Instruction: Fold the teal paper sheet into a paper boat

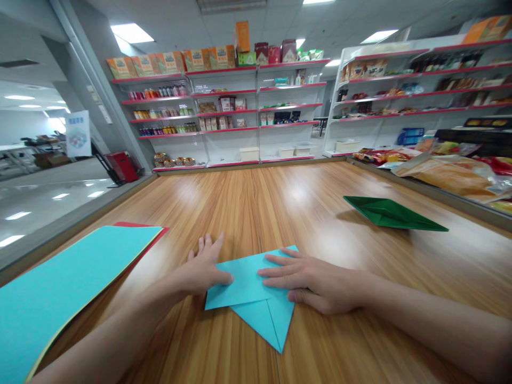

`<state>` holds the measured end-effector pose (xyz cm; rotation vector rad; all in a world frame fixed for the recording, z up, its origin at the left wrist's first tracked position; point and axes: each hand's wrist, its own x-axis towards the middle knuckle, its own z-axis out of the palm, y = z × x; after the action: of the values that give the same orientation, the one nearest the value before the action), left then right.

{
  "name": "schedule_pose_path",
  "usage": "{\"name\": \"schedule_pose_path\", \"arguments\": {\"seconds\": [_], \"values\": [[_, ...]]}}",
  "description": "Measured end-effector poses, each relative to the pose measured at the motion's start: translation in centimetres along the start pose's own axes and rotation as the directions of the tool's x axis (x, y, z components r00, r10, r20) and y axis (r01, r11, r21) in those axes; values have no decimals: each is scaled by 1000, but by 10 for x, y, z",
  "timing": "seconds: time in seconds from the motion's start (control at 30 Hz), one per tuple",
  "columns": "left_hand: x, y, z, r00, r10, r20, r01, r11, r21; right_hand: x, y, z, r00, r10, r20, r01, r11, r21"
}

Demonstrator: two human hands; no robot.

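A light blue sheet of paper (250, 282) lies on the wooden table, folded, with a triangular flap pointing toward me and a straight band across it. My left hand (204, 269) is at its left edge, thumb resting on the paper and fingers spread beyond it over the wood. Flat on the right part of the paper lies my right hand (316, 280), its fingers stretched out. Neither hand grips anything. Farther off to the right sits a folded green paper boat (390, 212).
At the left lies a stack of coloured paper (80, 266), blue on top with yellow and red edges below. Packaged goods (452, 170) line the table's right side. Stocked store shelves (228, 109) stand beyond the table's far edge (248, 164).
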<state>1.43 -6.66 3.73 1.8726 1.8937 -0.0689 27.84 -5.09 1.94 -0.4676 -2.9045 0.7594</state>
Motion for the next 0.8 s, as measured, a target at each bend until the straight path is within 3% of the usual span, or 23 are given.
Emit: {"name": "schedule_pose_path", "arguments": {"seconds": [0.4, 0.8], "values": [[-1, -27, -12, 988, 115, 105, -109, 992, -55, 0, 1, -1, 1000, 2, 22, -1, 1000, -20], [1, -36, -13, 981, 180, 71, -173, 980, -103, 0, 1, 0, 999, -28, -27, 28, 999, 26]]}}
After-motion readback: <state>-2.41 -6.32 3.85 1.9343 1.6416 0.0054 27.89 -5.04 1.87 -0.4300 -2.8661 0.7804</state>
